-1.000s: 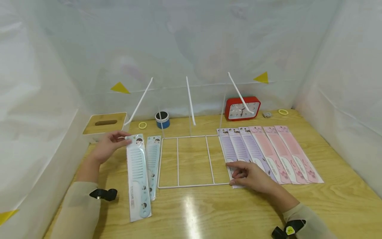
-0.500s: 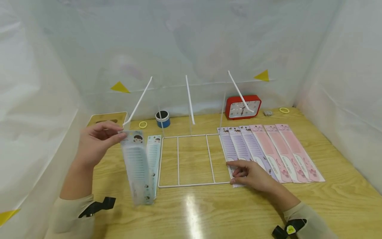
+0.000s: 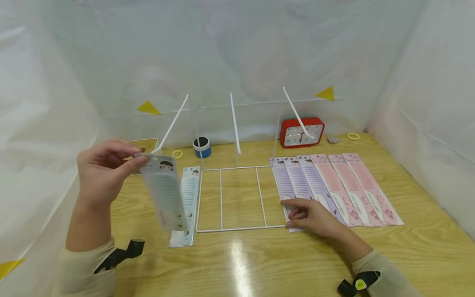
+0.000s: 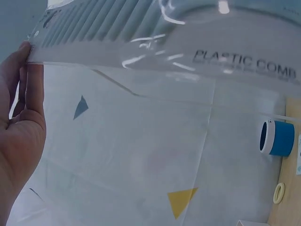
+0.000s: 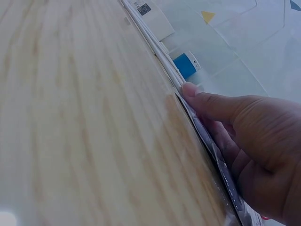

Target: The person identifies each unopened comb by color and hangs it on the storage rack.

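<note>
A pale blue plastic comb in clear packaging hangs tilted from my left hand, its top edge pinched between thumb and fingers. In the left wrist view, the pack shows the printed words "PLASTIC COMB". Its top overlaps the tip of the left prong of a white wire rack. My right hand grips the rack's right front corner; in the right wrist view its thumb lies on the white wire. Another blue packaged comb lies on the table left of the rack.
Purple packaged combs and pink ones lie overlapping right of the rack. Behind stand a red clock, a blue round container and a wood-topped box. Yellow rings lie on the table.
My left hand has raised the packaged comb off the table and brought it up and left to the left prong's tip. My right hand stays at the rack's corner.
</note>
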### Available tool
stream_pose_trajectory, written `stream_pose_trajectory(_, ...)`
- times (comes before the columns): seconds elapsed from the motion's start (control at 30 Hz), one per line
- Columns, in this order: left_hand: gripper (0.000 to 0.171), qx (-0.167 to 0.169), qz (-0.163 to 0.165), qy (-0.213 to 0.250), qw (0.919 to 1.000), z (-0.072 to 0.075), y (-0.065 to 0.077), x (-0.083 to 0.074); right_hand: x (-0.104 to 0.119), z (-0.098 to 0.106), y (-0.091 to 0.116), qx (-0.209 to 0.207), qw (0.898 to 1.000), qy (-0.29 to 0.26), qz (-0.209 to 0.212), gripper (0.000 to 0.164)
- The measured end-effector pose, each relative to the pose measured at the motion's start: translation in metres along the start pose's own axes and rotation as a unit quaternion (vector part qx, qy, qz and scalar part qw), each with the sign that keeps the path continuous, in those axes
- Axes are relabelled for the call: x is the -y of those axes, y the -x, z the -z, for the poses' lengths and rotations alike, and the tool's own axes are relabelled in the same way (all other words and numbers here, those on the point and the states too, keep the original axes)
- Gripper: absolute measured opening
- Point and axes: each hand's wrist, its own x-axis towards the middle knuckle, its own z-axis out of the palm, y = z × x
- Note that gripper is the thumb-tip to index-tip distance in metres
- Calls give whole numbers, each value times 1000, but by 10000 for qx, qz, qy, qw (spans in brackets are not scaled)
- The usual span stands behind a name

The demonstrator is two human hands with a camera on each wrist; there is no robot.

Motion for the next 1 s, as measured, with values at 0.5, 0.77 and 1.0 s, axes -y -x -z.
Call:
stream_pose_trajectory(0.5, 14, -117, -15, -329, 9994, -2, -7, -1, -1, 0, -2, -56, 9997, -220, 98, 58)
stream_pose_trajectory(0.77, 13, -133, 202, -574, 9981, -3, -12, 5, -1, 2, -3, 37, 9999, -108, -92, 56)
stream_pose_trajectory(1.0, 13, -279, 513, -797, 9951, -3, -16, 12, 0, 3, -3, 57, 9998, 7, -192, 56)
